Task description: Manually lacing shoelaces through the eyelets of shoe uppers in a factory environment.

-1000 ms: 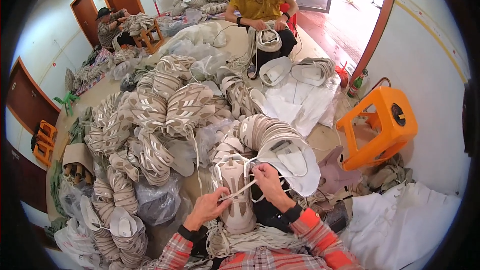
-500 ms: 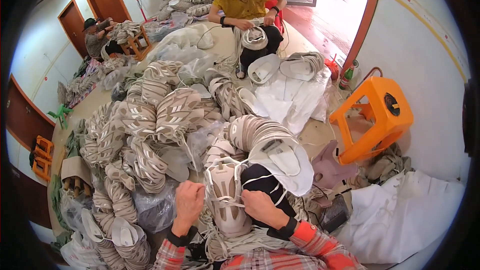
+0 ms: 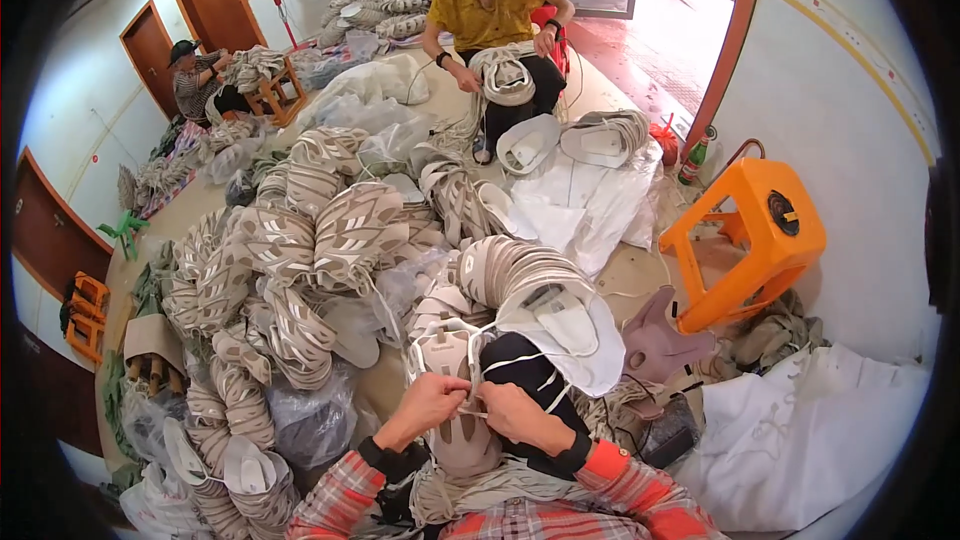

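Note:
A beige and white shoe upper (image 3: 462, 448) lies over my lap, its toe toward me. A pale shoelace (image 3: 475, 372) runs along the upper's right side and loops at its collar. Over the middle of the upper, my left hand (image 3: 432, 408) pinches the lace with fingertips pressed together. Close against it on the right, my right hand (image 3: 522, 418) also has its fingers closed on the lace. Between the fingers the lace is partly hidden. More loose laces (image 3: 490, 492) are bunched across my lap below the upper.
A curved stack of uppers (image 3: 520, 265) leans beyond my right knee. Piled uppers (image 3: 290, 240) cover the floor at left. An orange stool (image 3: 745, 240) and a white sack (image 3: 800, 440) are at right. Facing me, a person in a yellow shirt (image 3: 495, 5) handles another upper (image 3: 507, 75).
My left hand has moved right and in over the upper, meeting my right hand at the lace. The person opposite has lowered one hand beside their upper.

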### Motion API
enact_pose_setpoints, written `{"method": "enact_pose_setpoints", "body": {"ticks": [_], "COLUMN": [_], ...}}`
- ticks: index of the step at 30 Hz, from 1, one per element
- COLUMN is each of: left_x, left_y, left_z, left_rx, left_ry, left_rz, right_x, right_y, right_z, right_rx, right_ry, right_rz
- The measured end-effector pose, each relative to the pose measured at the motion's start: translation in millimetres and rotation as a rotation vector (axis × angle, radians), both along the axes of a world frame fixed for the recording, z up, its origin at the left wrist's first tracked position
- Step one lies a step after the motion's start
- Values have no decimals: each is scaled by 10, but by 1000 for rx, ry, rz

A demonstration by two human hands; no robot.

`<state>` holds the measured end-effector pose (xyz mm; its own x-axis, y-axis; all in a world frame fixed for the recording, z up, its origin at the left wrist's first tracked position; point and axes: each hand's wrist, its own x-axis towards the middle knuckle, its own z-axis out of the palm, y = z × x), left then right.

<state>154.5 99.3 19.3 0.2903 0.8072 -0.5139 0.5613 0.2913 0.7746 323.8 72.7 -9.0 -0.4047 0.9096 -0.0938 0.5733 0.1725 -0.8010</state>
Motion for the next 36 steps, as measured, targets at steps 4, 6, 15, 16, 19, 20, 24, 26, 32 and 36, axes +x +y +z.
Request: {"method": "enact_pose_setpoints", "body": {"ticks": [4,6,15,16,19,20,24,26,32,36], "left_x": [18,29,-209,-328,-644,-700,-657,-686,-618,-665], "left_y": [149,218,517,476,347,287,-26,-111,-211,-182], "left_z": [-63,-130,666,610,80,-89,38,-65,-211,-204], "left_rx": [306,425,854,888,630,336,-451,-506,-595,-478], "left_ry": [292,312,698,692,434,150,-777,-1006,-1444,-1593], "left_rz": [-332,-446,-557,-552,-362,-211,384,475,609,695], "right_x": [-26,-67,10,-53,-191,-184,-146,-131,-17,59], "right_y": [-25,-37,-144,-159,-82,-52,142,276,370,477], "right_z": [-81,7,241,139,31,79,276,301,374,227], "right_rx": [40,47,615,506,381,316,349,529,476,270], "right_ry": [-99,-179,-195,-226,-150,-160,-312,-384,-332,-304], "right_rz": [-40,-55,91,146,204,161,118,116,281,218]}}
